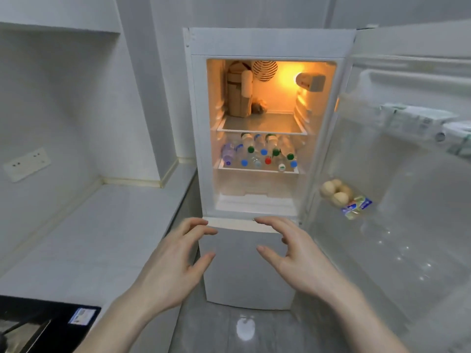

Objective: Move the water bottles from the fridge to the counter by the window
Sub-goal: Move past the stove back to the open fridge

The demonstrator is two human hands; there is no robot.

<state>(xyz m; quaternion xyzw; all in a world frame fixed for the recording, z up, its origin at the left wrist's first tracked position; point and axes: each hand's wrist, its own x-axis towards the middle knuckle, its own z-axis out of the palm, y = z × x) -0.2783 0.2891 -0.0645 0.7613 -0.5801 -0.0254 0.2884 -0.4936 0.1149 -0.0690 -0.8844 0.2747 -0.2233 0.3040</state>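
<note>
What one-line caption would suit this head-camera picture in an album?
Two empty hands, left and right, reach toward clear plastic water bottles lying on the open white fridge's middle shelf.

Clear plastic water bottles (pixel 257 151) with glossy coloured caps; smooth white fridge (pixel 249 263); matt pale stone desk (pixel 89 238); brown cardboard box (pixel 237 98); glossy grey floor (pixel 229 335).

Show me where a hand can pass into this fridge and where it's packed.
Upper shelf: bare across front and right, bordered by the cardboard carton at back left. Bottom compartment looks bare. Crowded: the middle shelf, filled with lying water bottles. Both the left hand and right hand hold nothing.
</note>
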